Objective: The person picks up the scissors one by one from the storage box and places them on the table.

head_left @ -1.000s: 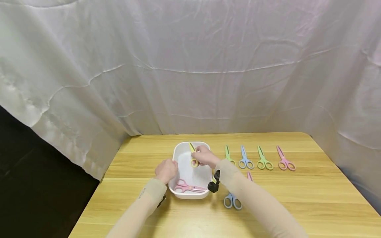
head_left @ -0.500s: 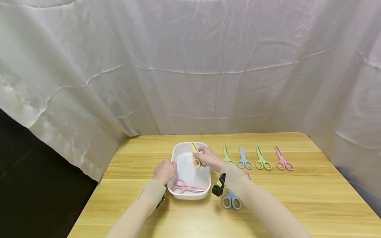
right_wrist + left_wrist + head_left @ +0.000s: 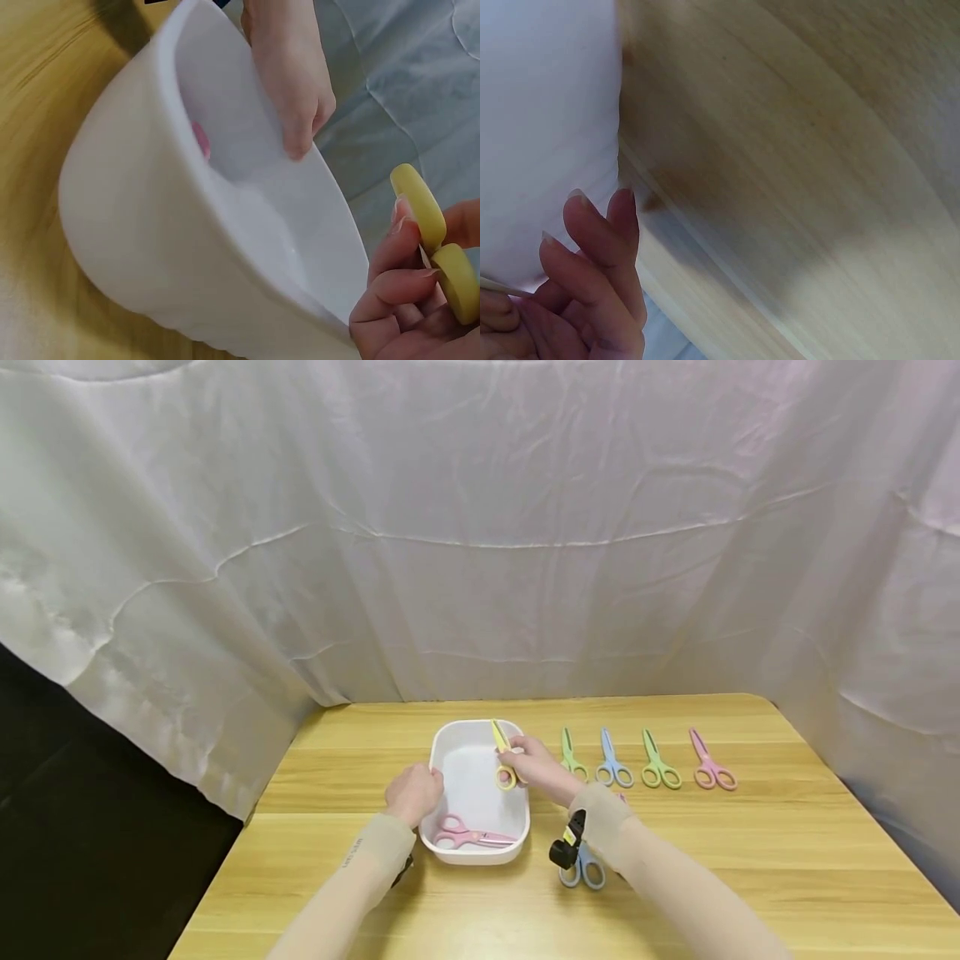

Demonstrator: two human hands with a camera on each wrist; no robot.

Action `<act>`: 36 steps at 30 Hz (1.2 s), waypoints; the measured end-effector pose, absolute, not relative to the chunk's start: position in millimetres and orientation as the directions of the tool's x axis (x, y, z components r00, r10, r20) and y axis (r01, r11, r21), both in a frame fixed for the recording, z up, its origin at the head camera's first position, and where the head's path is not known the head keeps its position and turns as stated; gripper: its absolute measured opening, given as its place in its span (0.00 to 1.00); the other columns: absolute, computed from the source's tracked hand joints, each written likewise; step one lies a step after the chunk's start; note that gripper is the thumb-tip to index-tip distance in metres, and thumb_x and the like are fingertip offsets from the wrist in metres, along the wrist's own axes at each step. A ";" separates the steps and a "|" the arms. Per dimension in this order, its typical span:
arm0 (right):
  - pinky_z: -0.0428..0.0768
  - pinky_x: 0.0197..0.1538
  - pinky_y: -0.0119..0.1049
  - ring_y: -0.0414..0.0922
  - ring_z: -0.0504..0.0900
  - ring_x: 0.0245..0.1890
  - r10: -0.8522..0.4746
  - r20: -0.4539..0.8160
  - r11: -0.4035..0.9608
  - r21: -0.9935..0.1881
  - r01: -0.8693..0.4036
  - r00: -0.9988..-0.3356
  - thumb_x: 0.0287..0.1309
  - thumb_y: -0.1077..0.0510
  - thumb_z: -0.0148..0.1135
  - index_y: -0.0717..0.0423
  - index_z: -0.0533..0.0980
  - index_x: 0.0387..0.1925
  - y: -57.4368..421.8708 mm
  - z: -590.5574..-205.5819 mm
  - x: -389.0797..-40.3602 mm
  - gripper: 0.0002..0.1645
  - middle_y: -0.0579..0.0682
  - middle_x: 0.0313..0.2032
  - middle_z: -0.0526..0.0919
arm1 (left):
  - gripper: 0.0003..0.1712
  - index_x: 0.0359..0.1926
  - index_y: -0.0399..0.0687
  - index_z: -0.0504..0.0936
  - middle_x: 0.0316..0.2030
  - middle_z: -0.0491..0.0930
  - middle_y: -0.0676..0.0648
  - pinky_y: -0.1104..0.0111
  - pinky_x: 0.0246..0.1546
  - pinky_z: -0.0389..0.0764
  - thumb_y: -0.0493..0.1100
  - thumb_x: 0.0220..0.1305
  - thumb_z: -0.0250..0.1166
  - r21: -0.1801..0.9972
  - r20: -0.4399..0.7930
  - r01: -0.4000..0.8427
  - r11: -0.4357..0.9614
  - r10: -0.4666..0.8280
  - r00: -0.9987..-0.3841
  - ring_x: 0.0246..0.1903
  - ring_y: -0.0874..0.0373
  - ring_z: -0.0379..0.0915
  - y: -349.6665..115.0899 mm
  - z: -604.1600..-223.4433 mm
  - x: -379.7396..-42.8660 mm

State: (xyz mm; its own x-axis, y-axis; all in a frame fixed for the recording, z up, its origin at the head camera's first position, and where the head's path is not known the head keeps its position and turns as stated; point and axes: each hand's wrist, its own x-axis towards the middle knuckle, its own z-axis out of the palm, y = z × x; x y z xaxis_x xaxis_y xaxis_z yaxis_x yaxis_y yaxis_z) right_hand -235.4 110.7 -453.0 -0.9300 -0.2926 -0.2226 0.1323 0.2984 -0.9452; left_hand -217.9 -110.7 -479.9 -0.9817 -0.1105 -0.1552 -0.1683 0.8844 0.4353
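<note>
A white plastic bin (image 3: 474, 858) stands on the table, and my left hand (image 3: 415, 793) grips its left rim. The left wrist view has the curled fingers (image 3: 592, 281) against the bin's outer wall. Inside the bin, near its front wall, lies a pair of pink scissors (image 3: 467, 837). My right hand (image 3: 542, 768) holds yellow scissors (image 3: 500, 737) over the bin's right rim, blades pointing away from me. In the right wrist view their yellow finger loops (image 3: 418, 206) show between fingers and thumb, while the blades are out of sight.
Right of the bin, green scissors (image 3: 568, 758), blue scissors (image 3: 609, 760), more green scissors (image 3: 656, 762) and pink scissors (image 3: 707, 760) lie in a row. Nearer me, blue scissors (image 3: 592, 870) and another pink pair are partly hidden by my right arm. A pale curtain (image 3: 480, 593) hangs behind the table.
My right hand has carried the yellow scissors rightward, from over the middle of the bin to its right rim. The left hand keeps its grip on the bin.
</note>
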 end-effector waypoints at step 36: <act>0.79 0.40 0.33 0.38 0.78 0.27 -0.336 -0.200 0.202 -0.970 0.137 -0.921 0.72 0.59 0.50 0.70 0.67 0.62 150.1 -465.5 -222.0 0.24 0.46 0.26 0.78 | 0.24 0.19 0.47 0.72 0.19 0.73 0.46 0.66 0.20 0.67 0.50 0.72 0.47 0.414 -0.128 -0.155 0.897 -0.112 -0.986 0.20 0.53 0.72 -109.5 -480.5 -217.8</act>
